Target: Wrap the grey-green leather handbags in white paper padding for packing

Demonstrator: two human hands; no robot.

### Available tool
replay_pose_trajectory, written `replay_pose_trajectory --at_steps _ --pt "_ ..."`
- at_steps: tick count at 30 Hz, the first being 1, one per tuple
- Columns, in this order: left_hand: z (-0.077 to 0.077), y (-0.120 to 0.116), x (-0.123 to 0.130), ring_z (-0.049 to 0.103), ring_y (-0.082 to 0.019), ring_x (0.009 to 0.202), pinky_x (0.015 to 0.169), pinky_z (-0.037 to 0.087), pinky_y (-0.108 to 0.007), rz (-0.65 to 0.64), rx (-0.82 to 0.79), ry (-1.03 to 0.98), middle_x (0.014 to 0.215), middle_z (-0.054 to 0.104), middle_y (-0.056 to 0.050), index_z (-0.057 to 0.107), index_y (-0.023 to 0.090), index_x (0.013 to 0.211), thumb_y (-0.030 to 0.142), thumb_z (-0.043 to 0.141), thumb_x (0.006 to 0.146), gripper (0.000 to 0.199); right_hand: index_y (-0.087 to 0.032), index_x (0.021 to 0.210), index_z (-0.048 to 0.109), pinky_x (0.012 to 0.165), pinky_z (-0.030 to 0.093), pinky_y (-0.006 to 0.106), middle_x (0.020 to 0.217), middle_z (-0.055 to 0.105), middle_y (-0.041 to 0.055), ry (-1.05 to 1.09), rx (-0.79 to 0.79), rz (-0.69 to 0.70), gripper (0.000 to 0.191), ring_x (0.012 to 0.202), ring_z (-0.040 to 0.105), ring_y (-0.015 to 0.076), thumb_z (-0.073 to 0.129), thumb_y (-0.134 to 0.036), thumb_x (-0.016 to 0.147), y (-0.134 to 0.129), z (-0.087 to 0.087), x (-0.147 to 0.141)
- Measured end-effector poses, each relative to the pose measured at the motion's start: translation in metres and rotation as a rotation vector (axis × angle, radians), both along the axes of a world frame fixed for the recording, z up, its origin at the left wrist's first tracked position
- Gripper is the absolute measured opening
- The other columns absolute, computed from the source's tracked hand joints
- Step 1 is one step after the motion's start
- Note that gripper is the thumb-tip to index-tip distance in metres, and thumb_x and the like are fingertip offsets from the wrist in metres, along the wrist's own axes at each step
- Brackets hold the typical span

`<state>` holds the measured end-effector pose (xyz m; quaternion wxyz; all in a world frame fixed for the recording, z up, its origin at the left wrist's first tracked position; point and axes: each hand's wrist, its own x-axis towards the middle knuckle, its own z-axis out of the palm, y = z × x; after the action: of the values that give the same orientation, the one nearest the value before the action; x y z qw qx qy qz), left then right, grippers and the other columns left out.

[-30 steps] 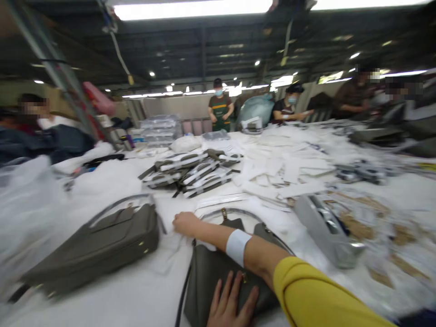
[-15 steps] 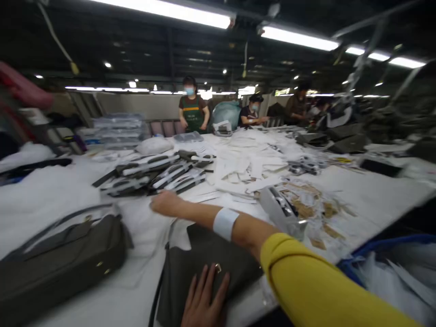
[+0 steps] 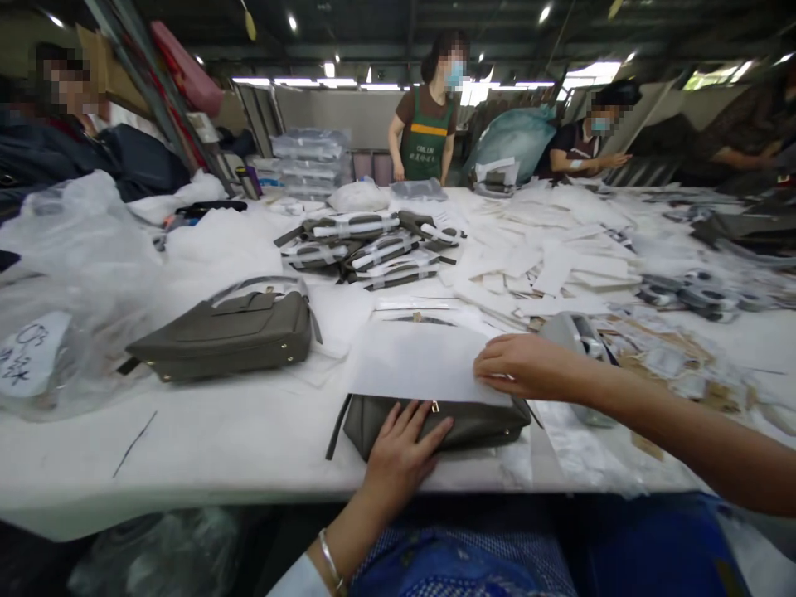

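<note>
A dark olive handbag [image 3: 373,427] lies on the table in front of me, its metal clasp and small studs facing me. My left hand [image 3: 403,444] rests on its front with fingers spread. Over the bag's upper part lies a white sheet [image 3: 416,361], probably paper. At the sheet's right edge is my right hand [image 3: 507,365], its fingers closed on the edge. To the left sits a second olive handbag [image 3: 236,336], apart from both hands, its handle raised at the back.
Wrapped bag straps [image 3: 373,245] are heaped behind the bag. A grey tape dispenser [image 3: 569,336] and loose brown tags [image 3: 677,348] are at right, a clear plastic bag [image 3: 87,274] at left. Across the table stands a co-worker [image 3: 429,124]; other people are at both sides.
My right hand, which reached across to the left, has come back to the right. The white sheet now covers the bag's upper part. My view has turned left and down.
</note>
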<state>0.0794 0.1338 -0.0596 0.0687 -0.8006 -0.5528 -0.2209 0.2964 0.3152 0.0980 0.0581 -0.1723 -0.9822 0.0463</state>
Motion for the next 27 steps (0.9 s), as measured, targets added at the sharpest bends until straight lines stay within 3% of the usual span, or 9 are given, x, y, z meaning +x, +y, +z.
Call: replay_pose_trajectory --at_steps 4,7,9,11,13,16,20,23,27 --pt "0.001 0.0 0.0 0.052 -0.025 0.127 0.11 0.041 -0.05 0.01 -0.035 -0.008 0.138 0.057 -0.006 0.039 0.039 0.146 0.031 0.065 0.088 0.063 -0.024 0.109 0.072 0.096 0.048 0.039 0.108 0.073 0.0073 -0.002 -0.131 -0.025 0.036 0.102 0.066 0.023 0.047 -0.048 0.097 -0.027 -0.018 -0.018" --pt "-0.002 -0.001 0.001 0.052 -0.026 0.127 0.11 0.04 -0.049 0.006 -0.026 0.0 0.136 0.058 -0.007 0.045 0.036 0.142 0.032 0.066 0.088 0.058 -0.022 0.143 0.05 0.113 0.034 0.051 0.149 0.047 0.0138 0.045 -0.2 -0.056 0.069 0.136 0.044 0.0327 0.055 -0.062 0.088 -0.036 -0.05 -0.042" --pt "-0.005 -0.001 0.001 0.053 -0.027 0.125 0.111 0.04 -0.049 0.009 -0.016 0.004 0.133 0.06 -0.008 0.054 0.032 0.135 0.035 0.066 0.088 0.049 -0.019 0.152 0.035 0.116 0.025 0.058 0.158 0.028 0.0183 -0.039 -0.269 -0.038 0.092 0.145 0.027 0.0394 0.06 -0.071 0.08 -0.039 -0.074 -0.05" --pt "-0.006 -0.002 0.001 0.054 -0.027 0.123 0.11 0.04 -0.049 0.019 -0.026 0.012 0.13 0.061 -0.008 0.057 0.03 0.132 0.037 0.066 0.088 0.045 -0.018 0.152 0.034 0.117 0.021 0.059 0.16 0.024 0.0195 -0.094 -0.341 -0.026 0.088 0.147 0.023 0.0394 0.056 -0.069 0.084 -0.038 -0.093 -0.049" --pt "-0.004 -0.002 0.001 0.054 -0.026 0.124 0.11 0.039 -0.048 0.016 -0.055 0.03 0.133 0.059 -0.008 0.052 0.033 0.137 0.037 0.065 0.088 0.05 -0.018 0.149 0.041 0.118 0.021 0.057 0.158 0.029 0.0174 -0.088 -0.386 -0.017 0.066 0.147 0.024 0.0345 0.046 -0.056 0.095 -0.034 -0.102 -0.043" --pt "0.003 -0.001 0.001 0.046 -0.026 0.134 0.112 0.036 -0.049 -0.002 -0.072 0.05 0.146 0.049 -0.007 0.042 0.037 0.144 0.035 0.063 0.091 0.057 -0.02 0.145 0.048 0.12 0.022 0.052 0.154 0.04 0.0112 -0.069 -0.459 0.015 0.048 0.146 0.031 0.026 0.033 -0.038 0.103 -0.026 -0.097 -0.029" --pt "0.007 -0.001 0.0 0.043 -0.026 0.137 0.114 0.034 -0.049 -0.018 -0.08 0.049 0.149 0.047 -0.007 0.038 0.037 0.146 0.036 0.062 0.091 0.06 -0.022 0.148 0.043 0.122 0.023 0.042 0.154 0.041 0.0052 -0.023 -0.556 0.082 0.048 0.147 0.029 0.0189 0.031 -0.036 0.104 -0.027 -0.08 -0.012" --pt "0.001 -0.003 0.0 0.053 -0.024 0.128 0.11 0.042 -0.043 -0.007 -0.06 0.046 0.142 0.055 -0.004 0.04 0.037 0.145 0.035 0.067 0.088 0.063 -0.027 0.148 0.043 0.122 0.022 0.046 0.154 0.042 0.0028 -0.006 -0.528 0.123 0.047 0.147 0.028 0.0212 0.037 -0.036 0.102 -0.038 -0.073 0.0" --pt "-0.01 -0.005 0.002 0.052 -0.029 0.129 0.109 0.043 -0.048 0.043 0.01 0.044 0.142 0.055 -0.005 0.047 0.033 0.141 0.037 0.063 0.09 0.054 -0.032 0.14 0.053 0.118 0.024 0.053 0.155 0.039 0.0043 -0.051 -0.457 0.137 0.047 0.144 0.033 0.03 0.049 -0.05 0.096 -0.045 -0.069 0.003"
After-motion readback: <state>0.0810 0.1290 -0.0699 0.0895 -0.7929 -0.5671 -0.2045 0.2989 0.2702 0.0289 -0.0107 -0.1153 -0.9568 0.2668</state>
